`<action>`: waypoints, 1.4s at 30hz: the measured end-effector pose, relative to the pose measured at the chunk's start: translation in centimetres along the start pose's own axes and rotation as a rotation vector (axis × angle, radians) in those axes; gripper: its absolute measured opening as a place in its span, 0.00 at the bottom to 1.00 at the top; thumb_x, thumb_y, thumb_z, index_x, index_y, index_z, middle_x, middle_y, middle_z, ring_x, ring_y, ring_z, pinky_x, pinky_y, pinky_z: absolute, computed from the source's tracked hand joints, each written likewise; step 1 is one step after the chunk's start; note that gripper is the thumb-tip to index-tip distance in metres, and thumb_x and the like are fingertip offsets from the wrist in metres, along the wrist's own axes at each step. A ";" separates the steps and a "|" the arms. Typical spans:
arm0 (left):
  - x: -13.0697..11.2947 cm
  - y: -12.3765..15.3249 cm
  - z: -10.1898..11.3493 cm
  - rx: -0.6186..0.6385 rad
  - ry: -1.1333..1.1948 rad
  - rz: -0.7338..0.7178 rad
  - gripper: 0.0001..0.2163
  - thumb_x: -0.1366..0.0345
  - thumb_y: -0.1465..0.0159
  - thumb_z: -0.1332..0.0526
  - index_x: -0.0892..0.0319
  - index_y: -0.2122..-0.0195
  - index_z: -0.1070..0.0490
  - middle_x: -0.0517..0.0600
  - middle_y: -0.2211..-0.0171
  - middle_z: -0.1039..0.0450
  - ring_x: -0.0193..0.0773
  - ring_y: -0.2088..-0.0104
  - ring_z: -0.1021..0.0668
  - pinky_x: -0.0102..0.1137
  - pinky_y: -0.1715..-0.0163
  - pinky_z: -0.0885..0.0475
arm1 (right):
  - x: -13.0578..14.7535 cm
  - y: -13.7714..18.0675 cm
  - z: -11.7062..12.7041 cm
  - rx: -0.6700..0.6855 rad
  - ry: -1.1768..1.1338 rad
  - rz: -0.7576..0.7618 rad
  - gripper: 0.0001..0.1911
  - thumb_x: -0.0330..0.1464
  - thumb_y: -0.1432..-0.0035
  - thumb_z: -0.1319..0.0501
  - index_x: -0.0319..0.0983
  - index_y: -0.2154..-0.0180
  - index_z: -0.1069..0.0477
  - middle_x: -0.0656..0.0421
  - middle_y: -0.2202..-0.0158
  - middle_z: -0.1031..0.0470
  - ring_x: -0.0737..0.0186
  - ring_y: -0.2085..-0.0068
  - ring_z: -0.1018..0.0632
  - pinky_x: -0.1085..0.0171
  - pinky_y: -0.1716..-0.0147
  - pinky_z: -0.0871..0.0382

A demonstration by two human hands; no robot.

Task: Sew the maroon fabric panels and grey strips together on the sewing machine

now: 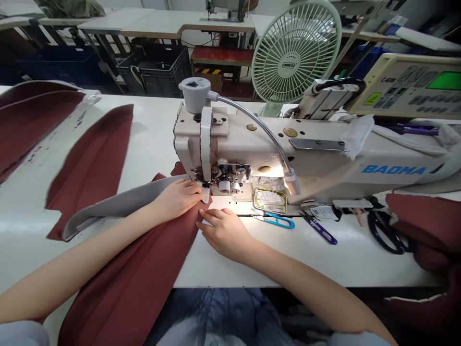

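My left hand is closed on the maroon fabric, its fingertips close beside the white presser foot of the sewing machine. Under that hand and wrist runs a grey strip of material, curving off to the left. My right hand has its fingers bent on the right edge of the same fabric, just in front of the foot; the fingertips' grip is partly hidden. The fabric slopes down over the table's front edge toward my lap. The needle itself cannot be made out.
Blue thread snips, purple snips and a small tin lie right of the foot. Black-handled scissors rest farther right. Maroon pieces lie at left. A green fan and a control panel stand behind.
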State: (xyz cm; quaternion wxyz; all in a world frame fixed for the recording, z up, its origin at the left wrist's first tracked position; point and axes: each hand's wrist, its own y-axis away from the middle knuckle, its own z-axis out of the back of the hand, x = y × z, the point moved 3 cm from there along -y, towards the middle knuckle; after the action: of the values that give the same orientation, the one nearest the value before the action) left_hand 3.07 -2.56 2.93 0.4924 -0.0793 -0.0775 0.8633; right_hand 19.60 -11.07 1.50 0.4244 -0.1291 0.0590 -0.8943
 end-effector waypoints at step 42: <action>3.5 -2.5 -1.2 -0.088 -0.164 -0.161 0.10 0.72 0.33 0.48 0.63 0.68 0.28 0.54 0.69 0.26 0.40 0.63 0.25 0.33 0.56 0.31 | -0.2 -4.0 -0.8 0.074 0.046 -0.159 0.28 0.43 0.32 0.48 0.33 0.39 0.37 0.44 0.37 0.38 0.49 0.38 0.35 0.54 0.45 0.37</action>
State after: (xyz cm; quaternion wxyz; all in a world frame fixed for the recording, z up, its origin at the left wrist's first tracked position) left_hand 3.67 1.81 2.06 0.5482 -0.0234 -0.1612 0.8203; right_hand 16.56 -8.39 1.59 0.3549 -0.0969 0.0253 -0.9295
